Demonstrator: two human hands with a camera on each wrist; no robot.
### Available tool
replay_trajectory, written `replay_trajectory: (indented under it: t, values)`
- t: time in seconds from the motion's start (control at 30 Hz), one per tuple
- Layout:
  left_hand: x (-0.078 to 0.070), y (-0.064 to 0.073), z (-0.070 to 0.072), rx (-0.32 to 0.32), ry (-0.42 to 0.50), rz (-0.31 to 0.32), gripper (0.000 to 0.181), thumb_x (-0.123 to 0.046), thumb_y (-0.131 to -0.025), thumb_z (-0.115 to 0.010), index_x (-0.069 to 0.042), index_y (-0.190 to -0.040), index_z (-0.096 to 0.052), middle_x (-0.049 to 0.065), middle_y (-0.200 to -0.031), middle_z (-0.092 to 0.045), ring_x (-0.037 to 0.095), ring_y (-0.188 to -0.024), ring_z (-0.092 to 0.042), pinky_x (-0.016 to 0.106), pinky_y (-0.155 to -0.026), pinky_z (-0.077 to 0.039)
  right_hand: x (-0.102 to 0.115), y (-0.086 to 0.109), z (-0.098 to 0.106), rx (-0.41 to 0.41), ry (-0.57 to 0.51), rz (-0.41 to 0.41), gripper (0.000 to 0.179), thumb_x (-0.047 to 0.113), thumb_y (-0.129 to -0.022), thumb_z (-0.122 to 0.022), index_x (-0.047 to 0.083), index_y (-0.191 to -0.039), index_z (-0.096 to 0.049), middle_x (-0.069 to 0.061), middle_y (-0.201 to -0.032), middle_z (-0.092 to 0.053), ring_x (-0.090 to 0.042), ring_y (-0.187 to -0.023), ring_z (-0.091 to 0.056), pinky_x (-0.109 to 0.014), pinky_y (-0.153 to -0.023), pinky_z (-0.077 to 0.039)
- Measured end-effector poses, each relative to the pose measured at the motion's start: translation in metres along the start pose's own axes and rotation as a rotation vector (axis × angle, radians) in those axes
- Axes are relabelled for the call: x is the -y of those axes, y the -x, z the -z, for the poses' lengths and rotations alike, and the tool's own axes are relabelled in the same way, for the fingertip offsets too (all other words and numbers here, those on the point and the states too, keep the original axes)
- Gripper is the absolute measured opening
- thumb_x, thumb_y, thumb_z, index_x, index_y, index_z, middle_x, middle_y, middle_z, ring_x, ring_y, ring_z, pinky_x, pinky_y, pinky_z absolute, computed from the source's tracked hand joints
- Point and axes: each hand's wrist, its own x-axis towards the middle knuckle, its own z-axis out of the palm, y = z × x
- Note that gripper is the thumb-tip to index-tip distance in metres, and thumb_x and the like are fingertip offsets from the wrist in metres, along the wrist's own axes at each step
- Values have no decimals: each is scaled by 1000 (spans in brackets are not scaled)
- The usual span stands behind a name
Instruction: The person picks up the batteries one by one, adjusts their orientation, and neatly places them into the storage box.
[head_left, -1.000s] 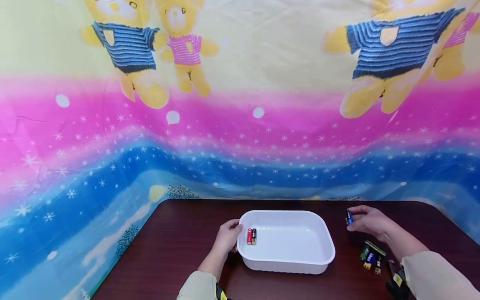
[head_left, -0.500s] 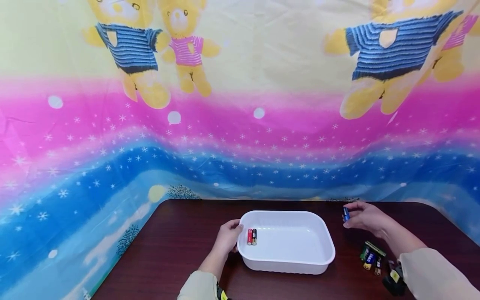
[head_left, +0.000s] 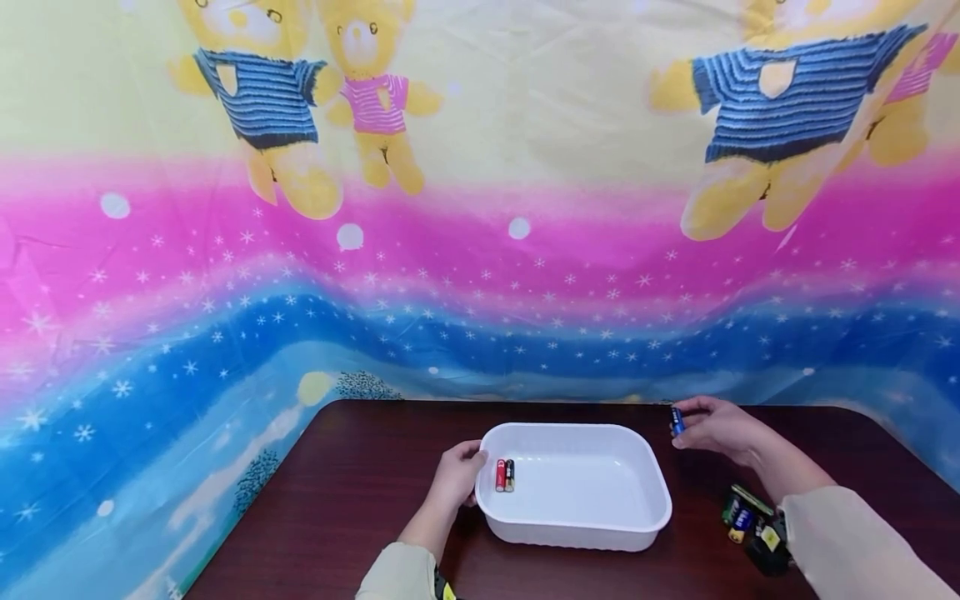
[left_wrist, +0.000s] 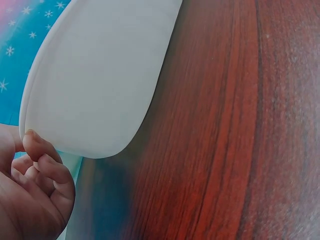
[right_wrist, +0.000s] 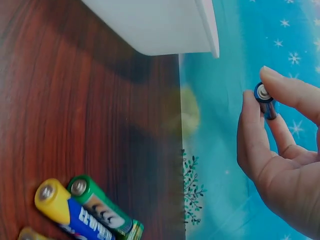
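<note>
A white plastic tub [head_left: 573, 539] stands on the dark wooden table. My left hand [head_left: 454, 475] pinches the tub's left rim; in the left wrist view the thumb and curled fingers [left_wrist: 62, 180] meet at that edge. Inside the tub, near its left wall, a red battery [head_left: 500, 476] and a black-and-gold battery [head_left: 510, 476] lie side by side. To the right of the tub, above the table, my right hand [head_left: 720, 429] holds a blue battery [head_left: 678, 421] between thumb and fingertips. The right wrist view shows the end of this blue battery [right_wrist: 264, 93].
Several loose batteries lie on the table at the right, among them a green battery [right_wrist: 102, 205] and a blue-and-yellow battery [right_wrist: 75, 212]. The right wrist's camera [head_left: 768, 546] partly covers them in the head view. A patterned cloth [head_left: 480, 317] hangs behind the table.
My right hand has moved left and slightly up towards the tub, carrying the blue battery. The right wrist's camera now covers some loose batteries. My left hand and the tub stay put.
</note>
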Motion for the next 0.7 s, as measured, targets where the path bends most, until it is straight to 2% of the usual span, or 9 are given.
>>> replay_trajectory:
  t: [0.17,0.37,0.7]
  values:
    - [-1,1,0,0,7,4,33,-17,-92,-53,-4,-123,-56,11,-88,-61,11,-39,-42,21,-37,-38,1,-7,-6,17,-1,-13,71,-6,-73,-71,-15,-129,-27,-27,-111,-51,-24,-86,-62,-42,-81,-51]
    - [-1,1,-1,-5,2,7,34,-18,-92,-53,-4,-123,-56,12,-90,-61,12,-40,-43,22,-37,-39,4,-10,-10,56,-14,-9,69,-6,-74,-71,-13,-129,-30,-21,-107,-53,-22,-88,-60,-43,-83,-50]
    - [-1,0,-1,-10,-4,11,34,-19,-92,-53,-5,-124,-56,11,-90,-62,12,-40,-42,22,-37,-39,6,-17,-12,145,-57,24,71,-5,-74,-70,-17,-129,-26,-20,-107,-54,-25,-93,-60,-41,-84,-49]
